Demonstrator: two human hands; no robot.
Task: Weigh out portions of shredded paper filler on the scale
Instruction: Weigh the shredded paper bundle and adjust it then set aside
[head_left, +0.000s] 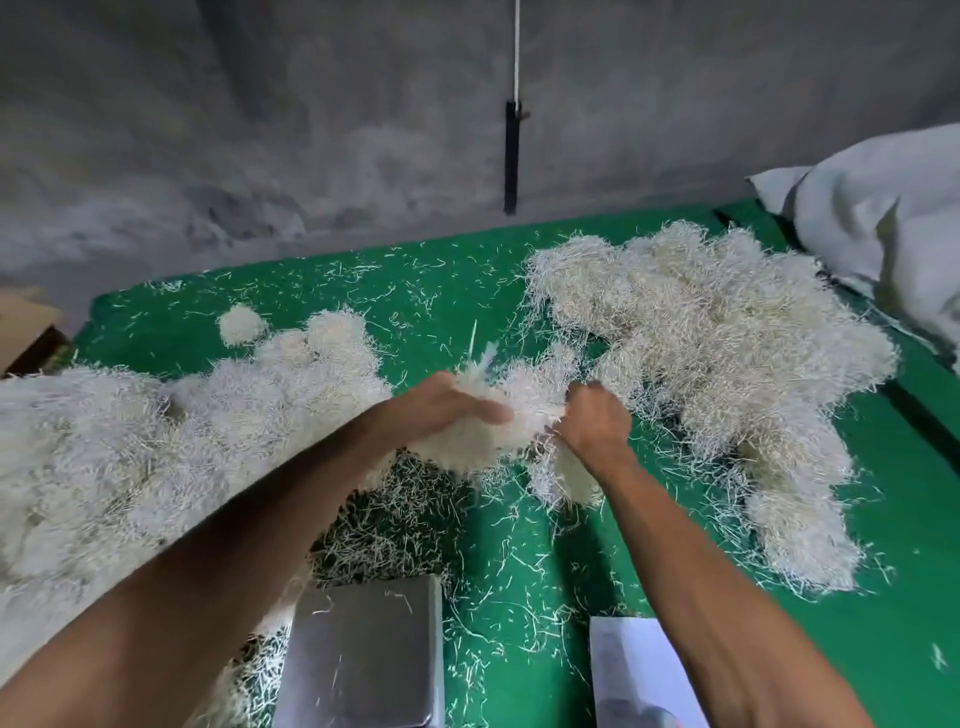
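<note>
Nearest, the steel scale platform (363, 649) sits bare but for stray strands; beyond it, above the green table (571, 571), left hand (457, 405) and right hand (597, 415) both clutch one clump of shredded paper filler (498, 431); big heaps flank them.

Off-white shredded paper filler (717, 332) in heaps beyond bare steel scale (363, 649)

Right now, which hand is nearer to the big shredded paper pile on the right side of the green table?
Right. The right hand sits beside that big pile's near-left edge, gripping the held clump. The left hand is on the clump's far side from the pile.
</note>
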